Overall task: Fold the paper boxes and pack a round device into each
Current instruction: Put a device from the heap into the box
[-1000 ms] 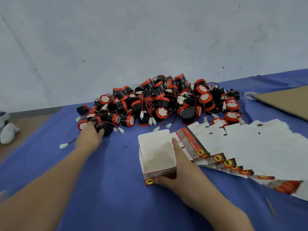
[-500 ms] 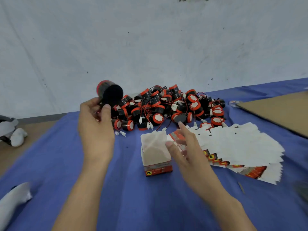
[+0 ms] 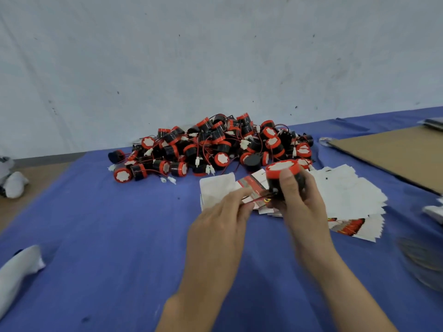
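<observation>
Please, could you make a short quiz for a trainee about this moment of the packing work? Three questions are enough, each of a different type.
1. Fill in: the right hand grips one round ___.
2. Choose: the left hand pinches A) the wires of that item; B) scissors; C) nothing.
3. True or false: the pile lies beyond the folded box, towards the wall.

Key: 1 device; 2 A; 3 true.
</observation>
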The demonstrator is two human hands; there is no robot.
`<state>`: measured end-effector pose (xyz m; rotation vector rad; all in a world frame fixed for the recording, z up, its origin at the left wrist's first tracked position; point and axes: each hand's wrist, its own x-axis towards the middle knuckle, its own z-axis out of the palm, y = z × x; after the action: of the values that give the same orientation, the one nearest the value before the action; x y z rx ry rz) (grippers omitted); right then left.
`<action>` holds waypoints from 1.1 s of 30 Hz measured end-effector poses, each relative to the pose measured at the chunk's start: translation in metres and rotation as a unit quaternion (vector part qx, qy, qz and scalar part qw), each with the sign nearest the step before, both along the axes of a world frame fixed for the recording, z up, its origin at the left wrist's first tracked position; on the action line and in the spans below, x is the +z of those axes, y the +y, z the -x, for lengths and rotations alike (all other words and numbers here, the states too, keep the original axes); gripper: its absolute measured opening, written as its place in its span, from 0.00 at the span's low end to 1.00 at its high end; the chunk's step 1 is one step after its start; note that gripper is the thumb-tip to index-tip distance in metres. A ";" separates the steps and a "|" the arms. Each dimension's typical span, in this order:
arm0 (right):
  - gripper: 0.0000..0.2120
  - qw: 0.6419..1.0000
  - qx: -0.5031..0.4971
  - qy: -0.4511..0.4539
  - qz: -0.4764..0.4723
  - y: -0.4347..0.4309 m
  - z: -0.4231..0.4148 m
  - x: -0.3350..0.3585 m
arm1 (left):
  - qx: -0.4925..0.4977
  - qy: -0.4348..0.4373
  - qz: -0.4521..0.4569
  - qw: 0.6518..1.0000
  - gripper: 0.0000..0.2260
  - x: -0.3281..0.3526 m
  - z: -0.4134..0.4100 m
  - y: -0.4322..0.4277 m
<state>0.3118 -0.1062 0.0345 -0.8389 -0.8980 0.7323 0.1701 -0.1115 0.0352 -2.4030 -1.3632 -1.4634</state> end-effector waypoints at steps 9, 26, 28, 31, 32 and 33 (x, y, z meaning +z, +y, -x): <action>0.26 0.933 0.298 0.171 0.102 -0.008 -0.005 0.004 | -0.152 -0.144 0.152 0.966 0.10 0.009 0.015 0.016; 0.20 0.931 0.294 0.165 0.142 -0.013 -0.003 -0.006 | -0.247 -0.075 0.203 0.944 0.16 0.004 0.025 0.016; 0.19 0.930 0.296 0.150 0.160 -0.012 -0.008 -0.006 | -0.253 -0.075 0.201 0.943 0.15 0.004 0.024 0.015; 0.22 0.920 0.317 0.135 0.188 -0.012 -0.013 -0.005 | -0.256 -0.088 0.160 0.949 0.12 0.006 0.022 0.011; 0.23 0.916 0.324 0.130 0.199 -0.012 -0.013 -0.005 | -0.253 -0.095 0.154 0.950 0.12 0.006 0.022 0.011; 0.24 0.914 0.326 0.121 0.209 -0.012 -0.013 -0.005 | -0.252 -0.106 0.158 0.949 0.12 0.006 0.023 0.011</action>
<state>0.3251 -0.1180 0.0291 -0.7905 -0.8052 1.6234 0.1472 -0.1007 0.0413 -3.0505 -1.1389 -1.7689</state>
